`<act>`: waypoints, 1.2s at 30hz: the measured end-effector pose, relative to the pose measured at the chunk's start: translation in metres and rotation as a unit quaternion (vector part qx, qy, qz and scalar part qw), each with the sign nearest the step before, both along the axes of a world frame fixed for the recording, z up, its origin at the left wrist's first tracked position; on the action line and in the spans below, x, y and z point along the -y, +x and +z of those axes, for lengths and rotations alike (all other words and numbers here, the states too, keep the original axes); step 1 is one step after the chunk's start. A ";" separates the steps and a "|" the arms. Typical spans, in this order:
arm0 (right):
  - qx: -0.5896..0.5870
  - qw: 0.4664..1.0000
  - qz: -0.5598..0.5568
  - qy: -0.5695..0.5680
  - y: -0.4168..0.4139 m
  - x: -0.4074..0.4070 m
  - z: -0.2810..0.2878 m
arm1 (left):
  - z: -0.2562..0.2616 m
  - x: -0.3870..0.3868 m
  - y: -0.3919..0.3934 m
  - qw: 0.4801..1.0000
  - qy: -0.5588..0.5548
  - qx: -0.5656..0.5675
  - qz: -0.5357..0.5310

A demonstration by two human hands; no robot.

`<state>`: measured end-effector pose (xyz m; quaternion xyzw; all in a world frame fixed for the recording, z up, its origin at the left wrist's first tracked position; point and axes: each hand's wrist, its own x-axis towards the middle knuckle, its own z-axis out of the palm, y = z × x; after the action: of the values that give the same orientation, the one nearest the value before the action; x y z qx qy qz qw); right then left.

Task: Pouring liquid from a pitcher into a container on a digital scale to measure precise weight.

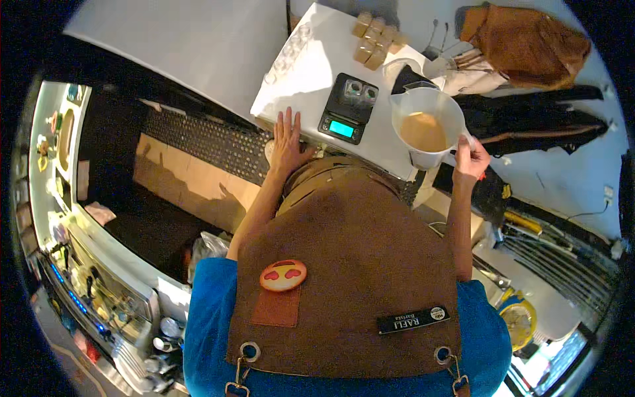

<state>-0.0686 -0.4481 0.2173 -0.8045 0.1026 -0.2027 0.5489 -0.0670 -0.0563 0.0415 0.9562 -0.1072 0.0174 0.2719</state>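
My right hand [471, 156] grips the handle of a translucent plastic measuring jug [427, 119], which holds a light brown liquid and is tilted at the right edge of the white table [307, 106]. My left hand [287, 141] rests with spread fingers on the table's near edge, holding nothing. Between the hands lies a black digital scale [347, 109] with a lit display; small clear cups [360, 91] stand on its platform. Several clear containers filled with light brown liquid [374, 42] are grouped at the table's far right. Empty-looking clear containers [292, 49] stand along its sunlit left side.
A white cloth [471, 74], a brown garment [528, 47] and black garments [536, 121] hang at the right. A perforated dark mat [208, 139] covers the floor at the left. A lit counter [124, 263] with utensils is at the lower left, and a yellow round dial [518, 320] at the lower right.
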 end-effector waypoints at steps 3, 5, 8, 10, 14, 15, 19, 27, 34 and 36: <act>-0.005 1.000 0.027 -0.007 0.012 0.006 0.003 | -0.002 0.001 -0.002 1.000 -0.016 -0.008 0.012; -0.006 0.999 0.028 -0.031 0.018 0.009 0.003 | -0.002 0.003 -0.002 0.999 -0.033 0.003 0.010; -0.011 0.998 0.055 -0.031 0.028 0.010 0.004 | -0.005 0.004 -0.002 0.998 -0.056 -0.005 0.013; -0.027 0.995 0.051 -0.087 0.034 0.003 0.011 | -0.007 0.006 -0.003 0.998 -0.056 -0.003 0.027; -0.007 0.995 0.078 -0.060 0.041 0.008 0.007 | 0.000 0.012 -0.002 0.998 -0.054 -0.005 0.039; -0.006 0.995 0.075 -0.069 0.043 0.005 0.010 | 0.000 0.013 -0.002 0.998 -0.055 -0.006 0.042; 0.002 0.993 0.080 -0.084 0.051 0.012 0.006 | 0.000 0.016 -0.001 0.996 -0.066 -0.001 0.051; -0.026 0.990 0.105 -0.087 0.063 0.010 0.018 | -0.004 0.019 0.000 0.996 -0.060 -0.004 0.062; 0.003 0.985 0.144 -0.091 0.070 0.002 0.017 | -0.007 0.025 0.002 0.996 -0.059 0.000 0.073; -0.022 0.984 0.143 -0.105 0.074 0.009 0.017 | -0.007 0.026 0.002 0.995 -0.066 -0.005 0.078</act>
<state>0.0050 -0.4572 0.2341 -0.8681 -0.0231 -0.1136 0.4826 -0.0654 -0.0825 0.0348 0.9418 -0.0293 0.0414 0.3324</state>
